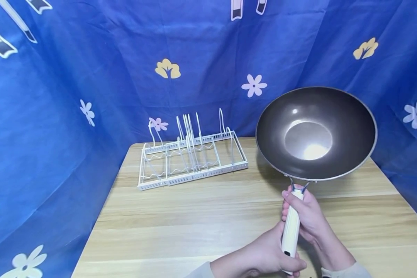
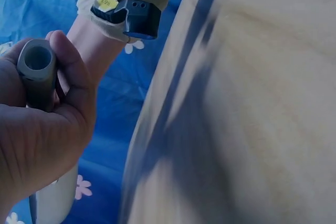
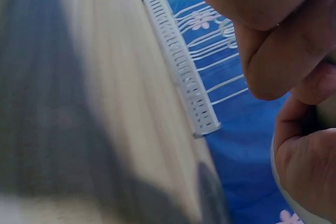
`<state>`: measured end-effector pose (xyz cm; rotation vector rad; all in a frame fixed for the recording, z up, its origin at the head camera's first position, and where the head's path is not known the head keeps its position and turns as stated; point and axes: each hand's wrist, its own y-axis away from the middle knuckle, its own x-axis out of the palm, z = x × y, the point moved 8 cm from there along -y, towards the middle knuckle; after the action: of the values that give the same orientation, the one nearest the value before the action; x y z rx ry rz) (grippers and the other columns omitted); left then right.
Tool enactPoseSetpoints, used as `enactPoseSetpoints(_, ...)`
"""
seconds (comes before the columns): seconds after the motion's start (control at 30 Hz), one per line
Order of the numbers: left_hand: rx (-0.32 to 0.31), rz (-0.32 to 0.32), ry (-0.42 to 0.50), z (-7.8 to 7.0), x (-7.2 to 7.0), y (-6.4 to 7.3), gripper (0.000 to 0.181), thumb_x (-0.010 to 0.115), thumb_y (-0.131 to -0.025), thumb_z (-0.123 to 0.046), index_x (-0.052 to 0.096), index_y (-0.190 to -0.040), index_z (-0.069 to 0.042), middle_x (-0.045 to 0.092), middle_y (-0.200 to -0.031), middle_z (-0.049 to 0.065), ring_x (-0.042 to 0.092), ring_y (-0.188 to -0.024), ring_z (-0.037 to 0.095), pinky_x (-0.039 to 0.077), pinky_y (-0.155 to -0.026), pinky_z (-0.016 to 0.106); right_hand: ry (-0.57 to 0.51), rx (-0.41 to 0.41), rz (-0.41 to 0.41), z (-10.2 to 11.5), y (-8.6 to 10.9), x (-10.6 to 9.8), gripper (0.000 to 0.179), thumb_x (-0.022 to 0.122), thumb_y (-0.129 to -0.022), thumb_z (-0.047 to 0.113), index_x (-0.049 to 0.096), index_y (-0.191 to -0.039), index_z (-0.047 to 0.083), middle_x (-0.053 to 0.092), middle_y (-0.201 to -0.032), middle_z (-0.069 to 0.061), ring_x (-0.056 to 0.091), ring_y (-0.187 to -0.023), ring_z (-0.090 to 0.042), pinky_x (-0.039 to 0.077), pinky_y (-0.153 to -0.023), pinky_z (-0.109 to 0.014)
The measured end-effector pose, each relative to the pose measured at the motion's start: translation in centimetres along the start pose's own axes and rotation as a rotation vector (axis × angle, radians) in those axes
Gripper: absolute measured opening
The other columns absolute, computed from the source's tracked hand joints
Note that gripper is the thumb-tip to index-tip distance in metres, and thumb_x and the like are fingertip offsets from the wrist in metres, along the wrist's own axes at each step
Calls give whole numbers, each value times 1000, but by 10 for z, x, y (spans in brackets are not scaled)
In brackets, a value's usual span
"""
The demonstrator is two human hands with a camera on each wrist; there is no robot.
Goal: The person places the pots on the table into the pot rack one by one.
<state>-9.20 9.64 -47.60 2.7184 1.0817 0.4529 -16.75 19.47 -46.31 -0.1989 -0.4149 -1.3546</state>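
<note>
A dark wok (image 1: 312, 127) with a pale rim is held up at the right of the head view, its inside facing me. Its white handle (image 1: 290, 231) points down toward me. My right hand (image 1: 307, 212) grips the handle close to the pan, thumb lying along the top. Lower down, my left hand (image 1: 274, 251) grips the handle's end. In the left wrist view the handle's hollow end (image 2: 38, 59) pokes out between the thumb and fingers. Curled fingers (image 3: 283, 40) fill the upper right of the right wrist view.
A white wire rack (image 1: 194, 158) with upright loops stands at the table's back left. Blue patterned cloth (image 1: 201, 46) hangs behind and beside the wooden table (image 1: 180, 220). The wok's shadow falls on the tabletop beneath it.
</note>
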Motion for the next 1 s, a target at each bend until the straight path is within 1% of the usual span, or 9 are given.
enactPoseSetpoints(0.1, 1, -15, -65, -5, -2, 4, 78, 77, -84, 7, 43, -140, -36, 68, -66, -7, 69, -57, 6, 61, -63, 19, 46, -4, -17, 8, 1, 5, 12, 58, -111, 10, 50, -106, 18, 66, -75, 8, 67, -62, -5, 65, -60, -23)
enactPoseSetpoints(0.2, 17, -19, -109, -9, -3, 7, 85, 77, -83, 6, 40, -146, -37, 68, -65, -8, 69, -56, 5, 62, -64, 19, 82, -12, -22, 15, 2, 11, 12, 59, -111, 11, 49, -109, 16, 65, -76, 8, 66, -63, -6, 65, -61, -23)
enactPoseSetpoints(0.33, 50, -16, -148, -15, -5, 10, 95, 75, -83, 6, 33, -156, -37, 67, -64, -9, 69, -55, 3, 62, -60, 20, 129, -23, -38, 22, 1, 18, 14, 61, -110, 10, 48, -110, 15, 64, -76, 6, 66, -61, -7, 65, -60, -25)
enactPoseSetpoints(0.43, 75, -4, -179, -20, -7, 12, 96, 74, -83, 6, 30, -158, -35, 67, -63, -10, 68, -53, 2, 63, -58, 21, 169, -20, -66, 27, 0, 23, 16, 63, -109, 11, 48, -108, 15, 63, -72, 6, 66, -58, -9, 65, -57, -28)
enactPoseSetpoints(0.57, 93, 19, -186, -26, -9, 14, 95, 72, -84, 6, 28, -158, -33, 67, -62, -8, 67, -52, 2, 63, -58, 22, 207, -15, -100, 33, -1, 31, 17, 65, -108, 12, 48, -108, 13, 62, -70, 3, 65, -55, -11, 65, -54, -31)
enactPoseSetpoints(0.83, 98, 9, -174, -31, -15, 24, 87, 74, -85, 5, 35, -153, -31, 68, -67, -10, 71, -56, 1, 63, -62, 20, 275, 1, -175, 40, -2, 45, 19, 66, -107, 10, 47, -109, 8, 62, -70, 0, 65, -54, -14, 65, -54, -35)
enactPoseSetpoints(1.0, 103, 23, -157, -35, -19, 32, 81, 74, -87, 4, 36, -149, -32, 69, -67, -10, 71, -58, 1, 63, -62, 20, 298, 11, -193, 44, -4, 56, 21, 67, -107, 11, 47, -111, 8, 62, -71, -1, 65, -54, -15, 65, -54, -36)
